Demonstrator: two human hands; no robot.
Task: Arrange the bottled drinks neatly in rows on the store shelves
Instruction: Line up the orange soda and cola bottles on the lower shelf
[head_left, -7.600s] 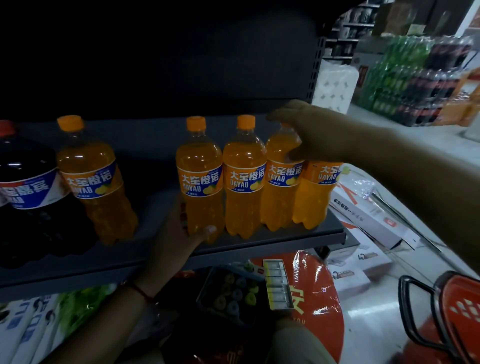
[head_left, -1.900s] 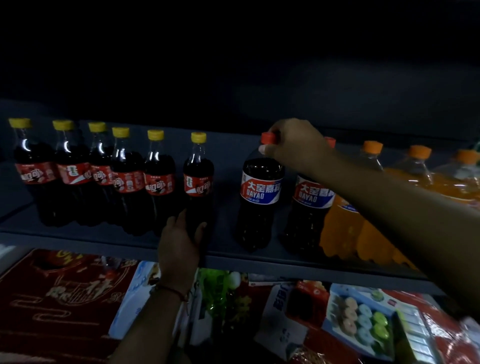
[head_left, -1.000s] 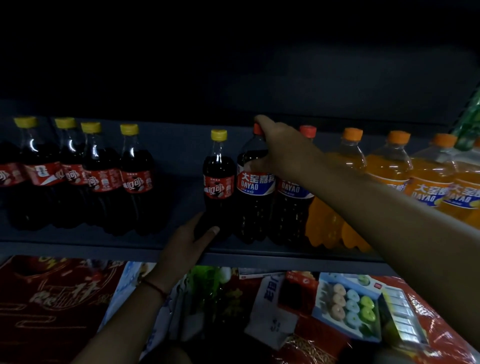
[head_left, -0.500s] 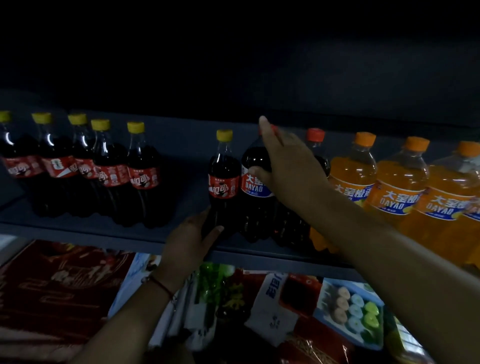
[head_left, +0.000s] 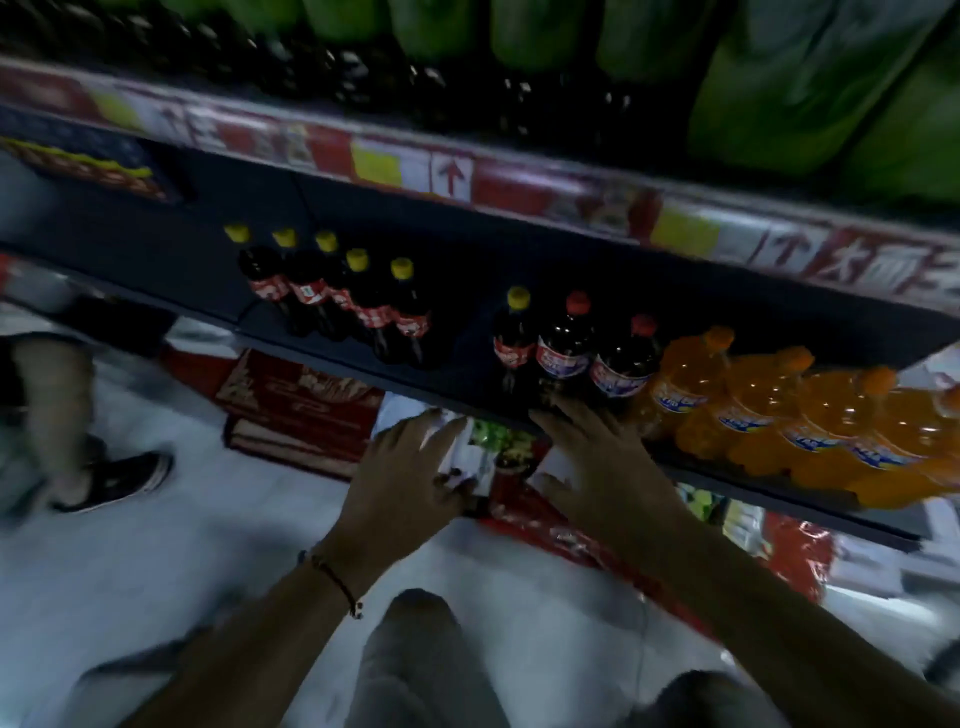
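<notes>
Head view: left hand (head_left: 402, 470) and right hand (head_left: 587, 457) spread, nothing held; crowded cola bottles (head_left: 563, 348) could be toppled by a careless reach.

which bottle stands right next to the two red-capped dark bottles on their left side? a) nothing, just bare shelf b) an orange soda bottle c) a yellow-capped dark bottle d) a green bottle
c: a lone yellow-capped dark bottle stands right beside the red-capped dark bottles, with a gap of bare shelf between it and the other yellow-capped bottles; the orange soda bottles are on the other side.
</notes>
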